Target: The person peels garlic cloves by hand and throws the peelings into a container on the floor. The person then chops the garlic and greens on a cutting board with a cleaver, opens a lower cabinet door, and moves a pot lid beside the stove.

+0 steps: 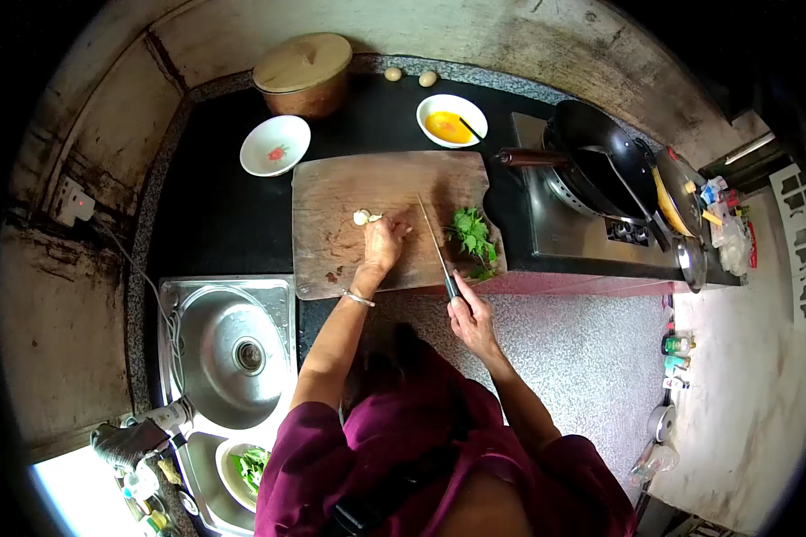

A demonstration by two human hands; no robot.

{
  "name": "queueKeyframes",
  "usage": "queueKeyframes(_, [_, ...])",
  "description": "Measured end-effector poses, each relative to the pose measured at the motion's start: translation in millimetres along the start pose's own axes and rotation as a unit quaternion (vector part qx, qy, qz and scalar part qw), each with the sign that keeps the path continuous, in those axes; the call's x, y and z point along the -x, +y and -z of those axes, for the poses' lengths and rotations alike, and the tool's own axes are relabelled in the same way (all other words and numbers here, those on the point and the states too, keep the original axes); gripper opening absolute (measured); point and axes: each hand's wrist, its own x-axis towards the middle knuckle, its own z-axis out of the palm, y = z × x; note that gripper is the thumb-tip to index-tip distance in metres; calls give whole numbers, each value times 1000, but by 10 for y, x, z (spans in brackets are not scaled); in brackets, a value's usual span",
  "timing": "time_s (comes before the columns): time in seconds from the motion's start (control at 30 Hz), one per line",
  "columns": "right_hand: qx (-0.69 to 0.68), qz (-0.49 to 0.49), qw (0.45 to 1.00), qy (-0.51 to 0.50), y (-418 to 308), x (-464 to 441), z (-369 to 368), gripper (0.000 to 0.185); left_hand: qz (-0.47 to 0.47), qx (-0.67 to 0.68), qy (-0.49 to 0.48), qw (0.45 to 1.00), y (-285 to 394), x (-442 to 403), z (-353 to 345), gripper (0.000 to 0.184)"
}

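Note:
My right hand [473, 320] is wrapped round the dark handle of a kitchen knife [433, 237], its blade pointing away over the wooden cutting board [331, 183]. On the board, my left hand [384, 243] has its fingers curled together; whatever they hold, if anything, is hidden. Pale pieces that look like garlic [362, 217] lie right by its fingers. To the right of the blade rests a bunch of green leaves [473, 234], apart from both hands.
Behind the board stand a white bowl [276, 125], a lidded pot [303, 97], two eggs [428, 79] and a bowl of beaten egg [464, 101]. A wok [591, 130] sits on the stove [555, 237] at right. The sink [219, 327] is front left, with a bowl of greens [231, 474].

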Motion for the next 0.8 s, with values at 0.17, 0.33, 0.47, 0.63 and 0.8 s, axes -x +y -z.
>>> queueKeyframes(0.17, [216,195,954,65,241,-90,0,42,61,199,14,978,-120,140,181,28])
queueKeyframes(0.33, [434,174,882,59,14,80,-41,48,131,315,79,937,-123,407,515,23])
queueKeyframes(0.47, [624,105,774,5,507,134,46,56,145,290,100,941,-272,482,583,25])
queueKeyframes(0.63, [579,149,802,11,375,56,61,54,74,339,87,934,-382,463,462,24])
queueKeyframes(0.8, [205,80,975,-11,389,-59,193,47,39,276,3,960,-370,524,343,28])
